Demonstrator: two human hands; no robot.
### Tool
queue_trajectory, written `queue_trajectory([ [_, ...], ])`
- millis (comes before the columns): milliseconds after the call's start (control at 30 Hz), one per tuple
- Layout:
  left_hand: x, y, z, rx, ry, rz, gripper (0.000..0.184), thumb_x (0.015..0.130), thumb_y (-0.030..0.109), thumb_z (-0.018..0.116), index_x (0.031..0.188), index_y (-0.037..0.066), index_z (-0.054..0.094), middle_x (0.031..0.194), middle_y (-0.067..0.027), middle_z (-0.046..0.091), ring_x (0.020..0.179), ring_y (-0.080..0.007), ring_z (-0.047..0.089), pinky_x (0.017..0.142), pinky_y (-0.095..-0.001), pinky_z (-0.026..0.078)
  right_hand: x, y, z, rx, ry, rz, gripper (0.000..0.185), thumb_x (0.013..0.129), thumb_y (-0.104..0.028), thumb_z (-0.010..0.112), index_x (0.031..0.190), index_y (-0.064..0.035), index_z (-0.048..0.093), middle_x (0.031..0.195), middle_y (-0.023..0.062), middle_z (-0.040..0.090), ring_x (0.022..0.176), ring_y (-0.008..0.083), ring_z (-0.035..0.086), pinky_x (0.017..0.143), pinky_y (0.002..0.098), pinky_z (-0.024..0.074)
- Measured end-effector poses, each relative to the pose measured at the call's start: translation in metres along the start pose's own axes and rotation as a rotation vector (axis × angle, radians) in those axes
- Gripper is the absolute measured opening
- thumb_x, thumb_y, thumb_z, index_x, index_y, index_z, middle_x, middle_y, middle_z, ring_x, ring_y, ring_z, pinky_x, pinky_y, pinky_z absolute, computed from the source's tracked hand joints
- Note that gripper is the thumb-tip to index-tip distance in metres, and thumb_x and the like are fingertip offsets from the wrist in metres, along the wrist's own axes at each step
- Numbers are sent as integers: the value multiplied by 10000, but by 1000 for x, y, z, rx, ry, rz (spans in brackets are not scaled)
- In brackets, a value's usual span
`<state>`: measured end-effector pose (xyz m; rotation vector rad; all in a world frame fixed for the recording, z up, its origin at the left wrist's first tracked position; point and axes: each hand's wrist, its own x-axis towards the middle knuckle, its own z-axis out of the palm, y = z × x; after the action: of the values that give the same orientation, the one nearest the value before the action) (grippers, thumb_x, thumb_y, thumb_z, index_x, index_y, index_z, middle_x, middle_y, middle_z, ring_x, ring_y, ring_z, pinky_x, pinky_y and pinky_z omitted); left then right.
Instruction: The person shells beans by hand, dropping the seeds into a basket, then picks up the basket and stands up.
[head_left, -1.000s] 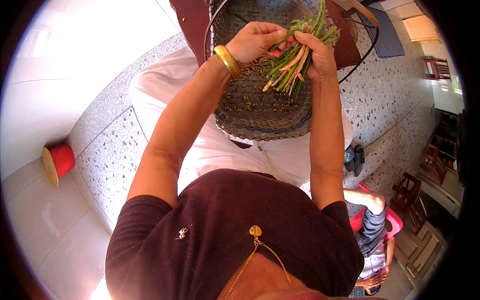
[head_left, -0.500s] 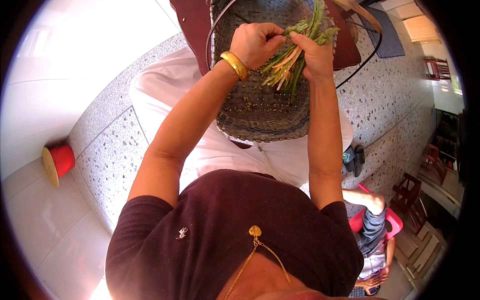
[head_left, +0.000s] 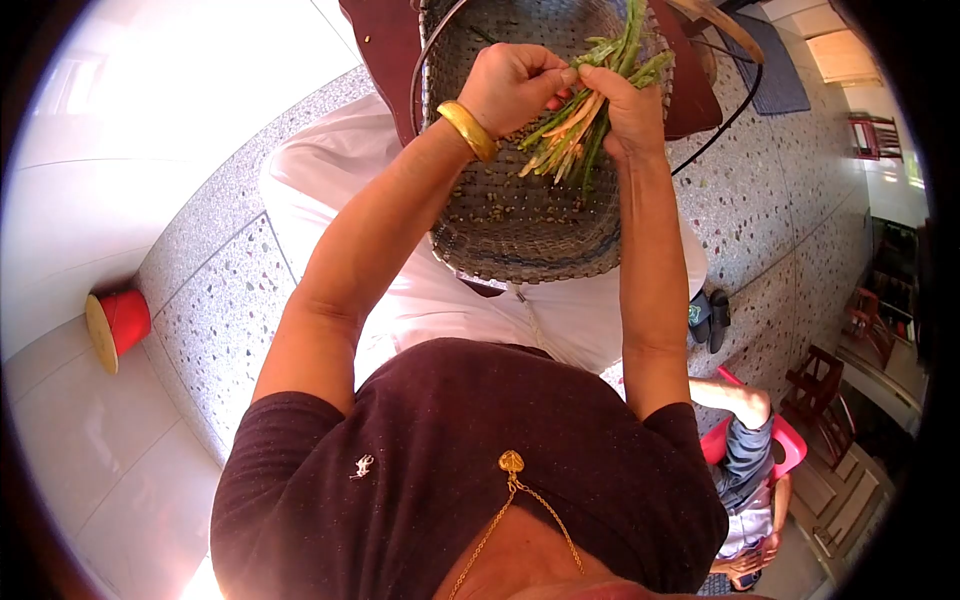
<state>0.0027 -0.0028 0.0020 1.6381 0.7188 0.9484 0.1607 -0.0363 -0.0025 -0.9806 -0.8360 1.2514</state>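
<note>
A bunch of long green and pale orange stems or pods (head_left: 575, 130) is held over a dark woven basket (head_left: 530, 240). My right hand (head_left: 632, 110) is closed round the bunch, thumb on top. At the bunch's left edge, close to my right thumb, my left hand (head_left: 512, 88) has its fingers pinched together; whatever is between the fingertips is too small to make out. A gold bangle (head_left: 467, 131) circles my left wrist. Small greenish brown bits (head_left: 500, 212) lie scattered on the bottom of the basket, which rests at my lap.
A dark red wooden surface (head_left: 385, 45) lies beneath the basket, whose thin handle arches out at the right. To the left is a red round container (head_left: 124, 320). Another person (head_left: 750, 470) sits on a pink chair (head_left: 789, 443) at lower right. Dark shoes (head_left: 716, 320) stand on the speckled floor.
Compared with one second ago, the bunch has shifted slightly left and its lower ends have swung. My left hand has turned, with its fingers curled in more, and stays beside the bunch.
</note>
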Motion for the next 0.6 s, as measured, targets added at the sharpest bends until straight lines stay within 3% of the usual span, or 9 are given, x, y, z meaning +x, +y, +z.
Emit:
queue_trajectory([
  [67, 1, -1, -2, -195, -65, -22, 161, 845, 143, 584, 854, -11, 632, 734, -18, 632, 590, -45, 535, 524, -179, 438, 0, -1, 0, 41, -58, 30, 113, 783, -56, 569, 851, 31, 593, 718, 116, 602, 610, 198, 615, 545, 303, 541],
  [267, 3, 3, -4, -434, -70, -189, 178, 831, 176, 612, 850, 1, 635, 724, 0, 614, 618, -37, 527, 529, -174, 425, 5, 2, -4, 122, 4, 8, 110, 721, -4, 626, 829, -2, 604, 743, 80, 617, 644, 168, 610, 581, 286, 515],
  [467, 3, -8, 0, 182, 74, 44, 169, 808, 173, 638, 839, 7, 635, 684, 5, 602, 599, -38, 533, 532, -187, 439, -4, -6, 10, -24, 157, -195, 123, 722, -13, 653, 836, -18, 608, 807, 50, 612, 698, 141, 598, 605, 273, 489],
  [600, 2, -7, -2, 194, 68, 9, 159, 814, 163, 627, 829, 4, 632, 669, 1, 601, 577, -38, 530, 516, -192, 437, -5, -7, 14, -85, 118, -203, 126, 729, -30, 661, 841, -19, 606, 808, 39, 607, 701, 131, 586, 617, 268, 477],
])
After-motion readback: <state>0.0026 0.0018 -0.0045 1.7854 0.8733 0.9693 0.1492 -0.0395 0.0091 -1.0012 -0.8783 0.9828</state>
